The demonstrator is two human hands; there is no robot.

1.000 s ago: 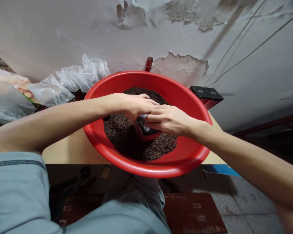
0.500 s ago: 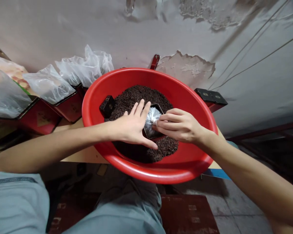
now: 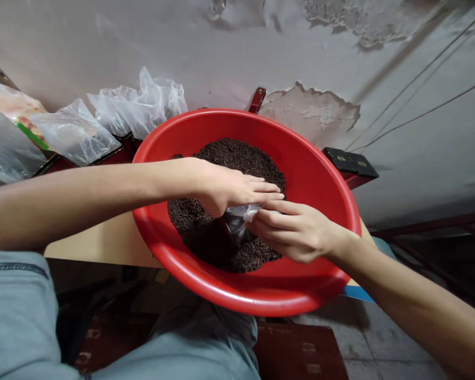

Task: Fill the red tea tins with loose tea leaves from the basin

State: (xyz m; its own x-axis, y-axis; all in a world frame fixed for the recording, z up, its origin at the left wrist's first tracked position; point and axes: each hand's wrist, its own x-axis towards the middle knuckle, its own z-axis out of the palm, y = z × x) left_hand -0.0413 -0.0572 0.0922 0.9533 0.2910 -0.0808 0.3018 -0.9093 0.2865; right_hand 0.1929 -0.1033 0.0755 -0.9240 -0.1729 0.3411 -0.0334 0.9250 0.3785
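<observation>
A red plastic basin (image 3: 245, 304) stands before me, part-filled with dark loose bits like dry tea leaves (image 3: 237, 150). Among them sits a clear plastic bag (image 3: 234, 220) in a small tin, which is mostly hidden by my hands and shadow. My right hand (image 3: 291, 229) pinches the bag's gathered, twisted neck from the right. Stretched flat over the bag's far side is my left hand (image 3: 241, 186), fingers pointing right, its tips close to the right fingers. Whether the left palm presses on the bag cannot be seen.
Red tins lined with clear plastic bags (image 3: 77, 134) stand left of the basin. Behind its right rim is a red tin with a black top (image 3: 350, 162). A peeling wall (image 3: 261, 58) rises behind. The pale tabletop (image 3: 106, 243) shows at the left.
My left hand has turned from spread fingers beside the bag to lying flat across its far side, covering more of it. The right hand still pinches the neck, slightly lower in view.
</observation>
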